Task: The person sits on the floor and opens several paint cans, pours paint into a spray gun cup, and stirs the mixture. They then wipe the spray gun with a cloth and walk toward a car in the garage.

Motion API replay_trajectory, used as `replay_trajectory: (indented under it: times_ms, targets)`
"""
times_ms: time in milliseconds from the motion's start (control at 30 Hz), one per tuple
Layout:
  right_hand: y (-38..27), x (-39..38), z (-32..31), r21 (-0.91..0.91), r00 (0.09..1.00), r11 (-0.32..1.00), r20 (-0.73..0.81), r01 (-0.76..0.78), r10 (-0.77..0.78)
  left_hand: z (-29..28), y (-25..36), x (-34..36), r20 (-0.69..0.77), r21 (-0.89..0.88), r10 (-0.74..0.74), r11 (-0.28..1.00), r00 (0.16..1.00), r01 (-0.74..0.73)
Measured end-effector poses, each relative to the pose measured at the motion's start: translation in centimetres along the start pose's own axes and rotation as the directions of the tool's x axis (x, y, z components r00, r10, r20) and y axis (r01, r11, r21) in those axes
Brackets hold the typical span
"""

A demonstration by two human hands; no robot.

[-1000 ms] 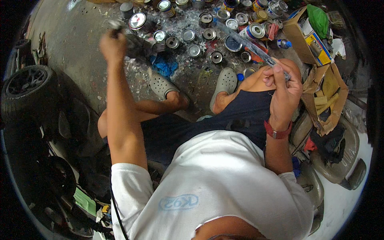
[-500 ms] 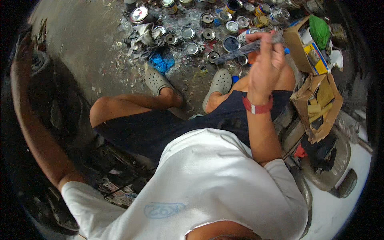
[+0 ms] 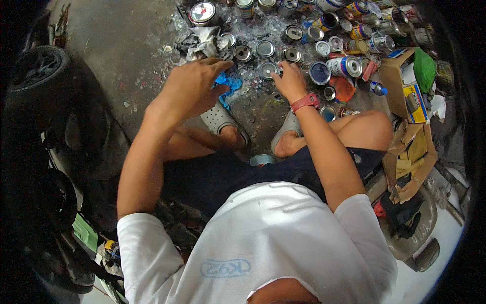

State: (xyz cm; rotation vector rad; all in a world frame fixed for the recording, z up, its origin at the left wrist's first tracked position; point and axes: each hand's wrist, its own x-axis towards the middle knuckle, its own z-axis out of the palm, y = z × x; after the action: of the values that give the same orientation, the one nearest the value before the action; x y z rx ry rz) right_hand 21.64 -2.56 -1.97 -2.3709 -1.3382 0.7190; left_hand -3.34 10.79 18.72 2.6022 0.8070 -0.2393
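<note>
My left hand [image 3: 193, 87] hangs with fingers apart and nothing in it. It is above the crumpled blue plastic [image 3: 232, 85] and near a stained grey rag [image 3: 202, 41]. Among the paint tins, my right hand [image 3: 290, 82] reaches down, a red watch [image 3: 305, 102] on its wrist. Its thumb and fingers curl around a small dark thing, mostly hidden by the hand. Beside them stands a tin with a silvery lid [image 3: 268, 70]. An open-topped tin [image 3: 292, 54] is just beyond, and a wider tin with a dark blue top [image 3: 320, 72] stands to the right.
Several more tins crowd the paint-spattered floor at the far right. A small blue-capped bottle [image 3: 376, 88] stands near a cardboard box [image 3: 397, 76] with a green bag [image 3: 424, 70]. A torn carton [image 3: 428, 147] lies nearer. On the left is a black wheel [image 3: 39, 68].
My left hand has come from the far left to above the blue plastic. The right has lowered to the tins; the grey see-through strip it held no longer shows in it.
</note>
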Motion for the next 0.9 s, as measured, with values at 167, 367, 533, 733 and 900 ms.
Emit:
replay_trajectory:
  times_ms: [167, 367, 533, 733, 900]
  targets:
    - [-0.6, 1.5, 5.7, 0.021, 0.997, 0.998, 0.037, 0.063, -0.064, 0.1, -3.4, 4.6, 0.199, 0.041, -0.091, 0.996, 0.976, 0.084]
    - [-9.1, 4.9, 12.0, 0.195, 0.98, 0.963, 0.027, 0.187, -0.196, 0.4, -5.7, 8.4, 0.237, -0.001, -0.145, 0.989, 0.961, 0.15]
    - [-14.9, 6.2, 13.7, 0.251, 0.989, 0.968, 0.144, 0.0, -0.037, 0.5, -4.5, 6.3, 0.247, -0.046, -0.208, 0.973, 0.946, 0.226]
    - [-16.5, 2.3, 19.5, 0.405, 0.923, 0.893, 0.231, 0.198, -0.309, 0.4, -4.3, 5.1, 0.16, -0.02, -0.203, 0.978, 0.966, 0.209]
    - [-10.4, -1.6, 15.6, 0.461, 0.914, 0.881, 0.303, 0.109, -0.272, 0.0, -6.6, 3.9, 0.155, -0.016, -0.293, 0.954, 0.943, 0.299]
